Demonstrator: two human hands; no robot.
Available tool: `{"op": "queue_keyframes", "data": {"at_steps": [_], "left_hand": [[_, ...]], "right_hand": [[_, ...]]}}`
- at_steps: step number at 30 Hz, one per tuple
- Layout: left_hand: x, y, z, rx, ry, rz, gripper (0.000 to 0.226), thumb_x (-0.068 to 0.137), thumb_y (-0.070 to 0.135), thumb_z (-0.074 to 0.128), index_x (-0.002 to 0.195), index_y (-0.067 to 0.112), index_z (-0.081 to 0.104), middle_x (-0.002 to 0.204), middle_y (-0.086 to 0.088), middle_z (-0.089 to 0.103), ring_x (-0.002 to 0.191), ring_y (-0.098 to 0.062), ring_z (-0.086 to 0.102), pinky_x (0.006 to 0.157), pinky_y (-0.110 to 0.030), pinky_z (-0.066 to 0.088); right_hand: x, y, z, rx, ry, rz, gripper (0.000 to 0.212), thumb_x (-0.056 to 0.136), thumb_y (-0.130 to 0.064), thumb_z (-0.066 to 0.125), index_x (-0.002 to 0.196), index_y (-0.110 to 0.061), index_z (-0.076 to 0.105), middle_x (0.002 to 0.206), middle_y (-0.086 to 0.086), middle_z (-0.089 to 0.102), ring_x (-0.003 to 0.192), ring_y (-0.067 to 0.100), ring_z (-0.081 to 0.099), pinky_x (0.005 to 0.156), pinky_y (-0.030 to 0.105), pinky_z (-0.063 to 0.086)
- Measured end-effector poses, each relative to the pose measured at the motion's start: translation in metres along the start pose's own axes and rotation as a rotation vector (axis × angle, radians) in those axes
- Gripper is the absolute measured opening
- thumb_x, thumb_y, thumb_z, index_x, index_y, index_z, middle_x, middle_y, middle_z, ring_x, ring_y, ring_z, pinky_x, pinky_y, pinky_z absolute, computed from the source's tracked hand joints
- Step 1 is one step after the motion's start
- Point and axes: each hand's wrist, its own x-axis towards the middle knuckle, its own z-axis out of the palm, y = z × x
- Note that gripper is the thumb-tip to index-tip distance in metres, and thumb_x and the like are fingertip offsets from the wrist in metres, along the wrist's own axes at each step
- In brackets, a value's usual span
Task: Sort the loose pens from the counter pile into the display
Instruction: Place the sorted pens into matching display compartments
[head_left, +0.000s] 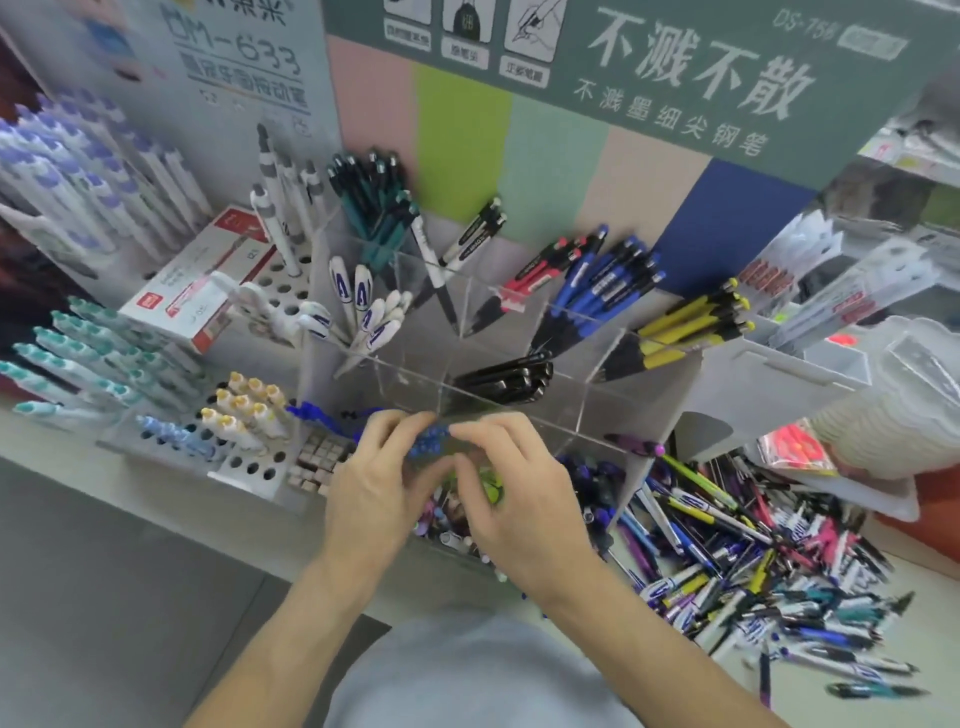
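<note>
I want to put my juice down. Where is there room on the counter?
Bare counter lies left of the hands, in front of the white holed rack. Right of the clear display, the pen pile crowds everything. The display's middle compartment looks empty.

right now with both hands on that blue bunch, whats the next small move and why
Probably lower the blue pens into the near compartment of the clear display under them. Both hands, left and right, pinch the bunch just over that front section, which already holds mixed pens, while the loose pile to the right waits.
</note>
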Motion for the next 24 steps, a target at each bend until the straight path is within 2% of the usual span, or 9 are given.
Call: {"op": "queue_keyframes", "data": {"at_steps": [5, 9, 11, 13, 14, 16, 19, 22, 24], "left_hand": [[0.009, 0.004, 0.007, 0.116, 0.02, -0.052, 0.027, 0.085, 0.023, 0.077, 0.107, 0.011, 0.07, 0.112, -0.007, 0.054, 0.066, -0.016, 0.054, 0.058, -0.034, 0.053], [0.009, 0.014, -0.003, 0.192, -0.065, -0.11, 0.049, 0.081, 0.023, 0.081, 0.12, 0.003, 0.061, 0.123, -0.015, 0.045, 0.075, -0.027, 0.059, 0.07, -0.04, 0.054], [0.006, 0.028, -0.01, 0.156, -0.044, -0.082, 0.061, 0.077, 0.015, 0.083, 0.128, 0.004, 0.052, 0.127, -0.015, 0.041, 0.072, -0.022, 0.057, 0.071, -0.035, 0.052], [0.003, 0.049, -0.015, 0.092, 0.026, -0.046, 0.061, 0.078, 0.009, 0.081, 0.13, 0.005, 0.05, 0.127, -0.013, 0.04, 0.063, -0.019, 0.056, 0.072, -0.022, 0.045], [0.0, 0.06, -0.016, 0.059, 0.069, -0.015, 0.055, 0.079, 0.007, 0.078, 0.127, 0.005, 0.052, 0.123, -0.008, 0.041, 0.06, -0.02, 0.055, 0.071, -0.015, 0.041], [-0.007, 0.084, -0.016, -0.029, 0.102, 0.11, 0.034, 0.085, 0.007, 0.072, 0.116, 0.004, 0.058, 0.113, 0.002, 0.044, 0.06, -0.02, 0.052, 0.068, -0.016, 0.042], [-0.023, 0.117, -0.002, -0.248, -0.137, 0.209, 0.006, 0.089, 0.012, 0.064, 0.095, 0.013, 0.065, 0.086, 0.004, 0.061, 0.065, -0.013, 0.056, 0.063, -0.023, 0.045], [-0.046, 0.147, 0.033, -0.309, -0.583, 0.154, 0.014, 0.089, 0.013, 0.068, 0.098, 0.023, 0.066, 0.077, 0.009, 0.066, 0.066, -0.011, 0.061, 0.061, -0.016, 0.046], [-0.061, 0.156, 0.071, -0.156, -0.883, 0.153, 0.016, 0.09, 0.022, 0.067, 0.106, 0.025, 0.064, 0.082, 0.011, 0.065, 0.068, -0.007, 0.061, 0.067, -0.018, 0.047]], "right_hand": [[-0.043, 0.013, -0.048, 0.052, 0.106, 0.081, 0.017, 0.089, 0.005, 0.066, 0.102, -0.005, 0.07, 0.098, 0.002, 0.062, 0.085, 0.002, 0.059, 0.077, 0.013, 0.047], [-0.084, 0.032, -0.092, -0.001, 0.271, 0.238, 0.018, 0.087, 0.009, 0.065, 0.096, -0.006, 0.07, 0.089, 0.001, 0.064, 0.077, 0.011, 0.062, 0.069, 0.018, 0.049], [-0.109, 0.046, -0.11, -0.035, 0.344, 0.381, 0.019, 0.088, 0.008, 0.067, 0.096, -0.009, 0.069, 0.088, 0.0, 0.065, 0.076, 0.012, 0.063, 0.068, 0.019, 0.05], [-0.137, 0.066, -0.125, -0.06, 0.347, 0.601, 0.018, 0.089, 0.001, 0.069, 0.096, -0.016, 0.069, 0.089, -0.005, 0.066, 0.078, 0.011, 0.064, 0.069, 0.018, 0.05], [-0.153, 0.08, -0.131, -0.076, 0.311, 0.728, 0.017, 0.09, -0.004, 0.071, 0.096, -0.019, 0.068, 0.09, -0.006, 0.067, 0.079, 0.009, 0.064, 0.07, 0.02, 0.051], [-0.192, 0.109, -0.14, -0.157, 0.254, 0.939, 0.017, 0.087, -0.011, 0.074, 0.099, -0.021, 0.068, 0.095, 0.0, 0.069, 0.082, 0.007, 0.063, 0.074, 0.026, 0.051], [-0.25, 0.146, -0.149, -0.329, 0.249, 1.195, 0.039, 0.08, -0.024, 0.082, 0.113, -0.013, 0.065, 0.109, 0.012, 0.065, 0.099, 0.027, 0.06, 0.086, 0.038, 0.049], [-0.287, 0.162, -0.152, -0.302, -0.01, 1.5, 0.084, 0.066, -0.043, 0.091, 0.132, -0.012, 0.05, 0.127, 0.017, 0.054, 0.117, 0.035, 0.055, 0.096, 0.042, 0.046], [-0.295, 0.168, -0.144, -0.23, -0.116, 1.567, 0.098, 0.061, -0.05, 0.093, 0.137, -0.01, 0.046, 0.134, 0.014, 0.049, 0.12, 0.033, 0.055, 0.097, 0.038, 0.045]]}}
